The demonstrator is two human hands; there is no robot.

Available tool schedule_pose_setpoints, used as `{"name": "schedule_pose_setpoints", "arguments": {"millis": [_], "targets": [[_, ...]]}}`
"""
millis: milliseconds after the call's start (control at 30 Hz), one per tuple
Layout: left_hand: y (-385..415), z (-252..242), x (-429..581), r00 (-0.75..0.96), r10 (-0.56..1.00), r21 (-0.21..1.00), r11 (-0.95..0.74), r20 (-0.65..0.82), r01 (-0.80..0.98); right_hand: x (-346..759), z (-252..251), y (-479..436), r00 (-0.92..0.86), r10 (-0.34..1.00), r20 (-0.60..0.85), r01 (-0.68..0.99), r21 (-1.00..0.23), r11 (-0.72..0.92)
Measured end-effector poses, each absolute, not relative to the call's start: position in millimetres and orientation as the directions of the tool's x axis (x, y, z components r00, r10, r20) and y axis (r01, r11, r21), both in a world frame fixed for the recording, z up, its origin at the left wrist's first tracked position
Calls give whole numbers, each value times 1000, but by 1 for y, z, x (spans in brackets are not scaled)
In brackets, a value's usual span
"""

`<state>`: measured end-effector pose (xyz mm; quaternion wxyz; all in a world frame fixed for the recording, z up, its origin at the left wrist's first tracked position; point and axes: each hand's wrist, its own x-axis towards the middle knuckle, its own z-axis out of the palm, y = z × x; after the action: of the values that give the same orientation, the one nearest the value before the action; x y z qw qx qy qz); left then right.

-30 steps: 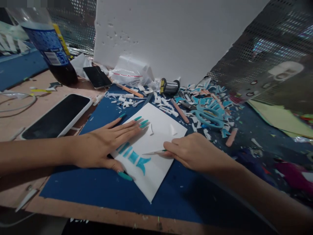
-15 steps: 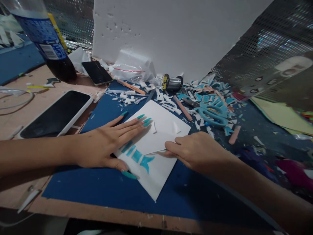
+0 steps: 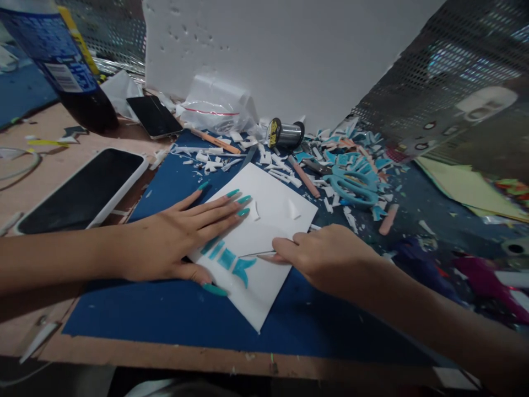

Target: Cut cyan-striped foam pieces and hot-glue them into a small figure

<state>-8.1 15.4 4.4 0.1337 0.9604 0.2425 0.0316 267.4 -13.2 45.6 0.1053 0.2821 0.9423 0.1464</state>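
Note:
My left hand (image 3: pixel 185 237) lies flat with fingers spread on a white foam-like sheet (image 3: pixel 248 303), pressing its left side. In my right hand (image 3: pixel 318 251) is a thin-bladed craft knife (image 3: pixel 256 254), gripped low over the sheet's right part. Its narrow tip points left and rests close to a row of turquoise pieces (image 3: pixel 227 259). One of these, a turquoise tail-shaped piece (image 3: pixel 244 271), lies just below the blade. Two small curved white slivers (image 3: pixel 293 209) sit higher on the sheet. My right fingers hide most of the knife's handle.
A blue mat (image 3: pixel 165 314) lies underneath. Behind are a wire spool (image 3: pixel 286 133), turquoise scissors (image 3: pixel 353 186), an orange pen (image 3: pixel 215 141) and many white and turquoise scraps. To the left are a phone (image 3: pixel 82 190) and a dark drink bottle (image 3: pixel 78 82).
The whole view has shifted slightly, so things appear a little further left and up. My right hand has tilted a bit, and the knife's back end now shows. My left hand stays on the sheet.

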Motion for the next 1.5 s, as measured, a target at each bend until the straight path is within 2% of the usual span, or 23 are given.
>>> {"name": "schedule_pose_setpoints", "arguments": {"millis": [233,500,700,967,1300,1500], "targets": [[16,4,-9,890,454,242,-861,-30,448,270,43,-18,-808,567,-161,500,322,804],[16,4,-9,892,451,228,-864,-43,448,264,50,-10,-733,589,-339,544,226,808],[16,3,-8,898,440,240,-869,-25,433,269,46,-8,-749,574,-331,538,201,818],[16,3,-10,899,437,234,-872,-25,431,267,44,-5,-741,580,-339,532,230,815],[15,2,-10,891,453,238,-863,-23,445,270,47,-12,-714,612,-340,591,177,787],[16,-1,-10,898,439,233,-872,-18,431,272,49,-16,-726,620,-295,565,258,784]]}}
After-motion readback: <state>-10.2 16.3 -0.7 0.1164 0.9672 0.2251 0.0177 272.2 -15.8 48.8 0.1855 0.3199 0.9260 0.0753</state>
